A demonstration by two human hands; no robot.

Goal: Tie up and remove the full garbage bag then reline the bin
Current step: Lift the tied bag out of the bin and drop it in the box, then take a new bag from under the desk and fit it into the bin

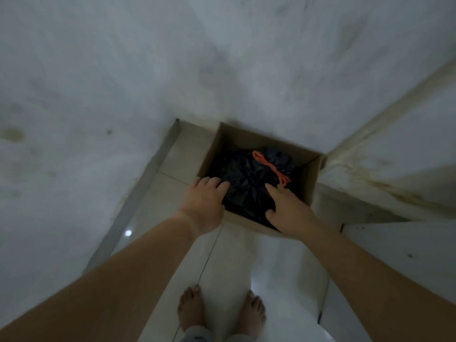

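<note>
A black garbage bag (249, 176) fills an open cardboard box (308, 178) that serves as the bin, set in the corner of the room. An orange drawstring (270, 167) lies across the top of the bag. My left hand (206, 201) reaches over the box's near-left rim, fingers fairly straight at the bag's left edge. My right hand (287, 208) lies over the near rim, fingers spread and resting on the bag just below the drawstring's end. Neither hand grips anything.
The box stands against a stained white wall (172, 70) behind and a white ledge (394, 169) to the right. Pale floor tiles (234, 262) run toward my bare feet (222, 314). A grey skirting strip (138, 193) lines the left wall.
</note>
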